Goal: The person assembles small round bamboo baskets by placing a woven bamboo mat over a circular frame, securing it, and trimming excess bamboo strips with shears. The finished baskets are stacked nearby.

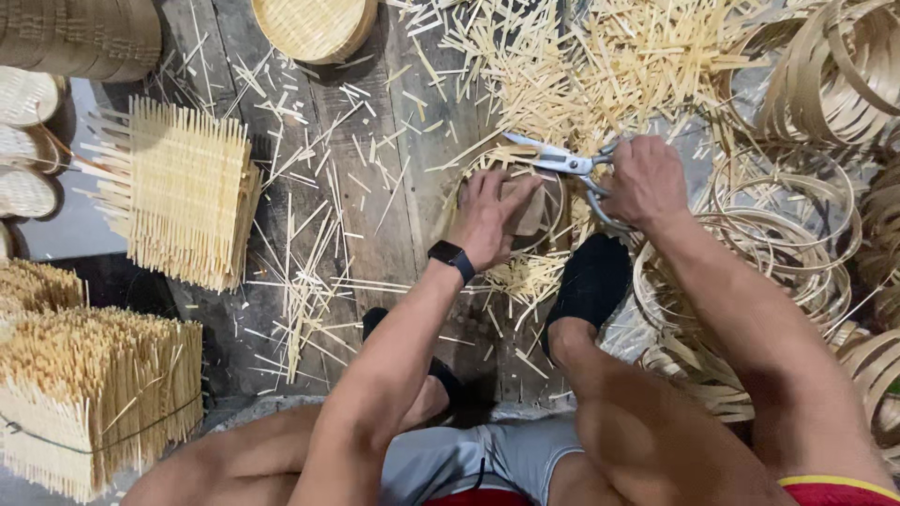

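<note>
Listing by size, from my seat over the plank floor [394, 215]: dark weathered boards, littered all over with pale bamboo splinters. Next, the heap of cut bamboo slivers [609, 56] at the top, spreading just beyond the scissors. Then the tangle of thin bamboo hoops [806, 215] along the right side, loops overlapping, reaching down past my right forearm. Two bundles of woven bamboo mats follow: one stack [94, 394] at lower left, bound with a cord, and one looser square mat [187, 197] above it with stick ends bristling from its edges. Round woven lids: a stack [84, 33] at the top left corner, one [314, 26] at top centre, several smaller ones [23, 141] on the left edge. My black-socked foot [586, 281] rests just below the work. The small round woven piece in its hoop [520, 211] lies on the floor between my hands, fringed with stick ends. My left hand [487, 215], black watch at the wrist, presses flat on it with fingers spread, over a brownish pad. My right hand [645, 183] is closed through the loops of the metal scissors [562, 161], whose blades point left, slightly parted, across the piece's upper rim.
</note>
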